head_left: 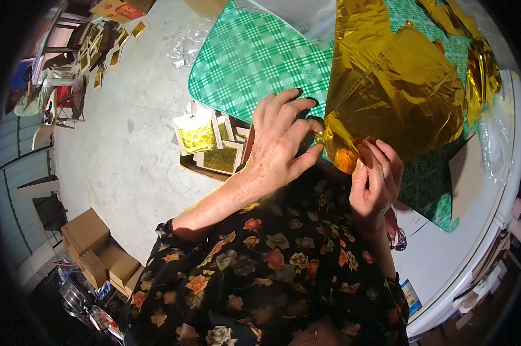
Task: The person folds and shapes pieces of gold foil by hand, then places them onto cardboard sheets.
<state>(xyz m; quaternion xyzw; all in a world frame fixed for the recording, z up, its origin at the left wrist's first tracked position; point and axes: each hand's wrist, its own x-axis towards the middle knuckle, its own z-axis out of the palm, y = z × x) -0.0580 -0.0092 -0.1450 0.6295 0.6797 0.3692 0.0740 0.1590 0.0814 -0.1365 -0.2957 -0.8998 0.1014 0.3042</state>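
Note:
A thin sheet of shiny gold foil point(396, 98) lies creased over the table's green checked cover point(255, 63), its near edge hanging towards my body. My left hand point(283, 135) pinches a small bit of this edge between thumb and index finger, the other fingers held out over the cover. A short way to the right, my right hand point(378, 176) grips the same edge between thumb and fingertips. Between the two hands the foil bends and catches orange light. Part of the right hand's grip is hidden by its own fingers.
Below the table's left side, a box point(206, 170) holds pale frames with gold panels point(197, 137). More gold foil point(482, 75) and clear plastic point(494, 147) lie at the right. Cardboard boxes point(93, 236) stand lower left; more framed pieces point(90, 49) are on the floor farther off.

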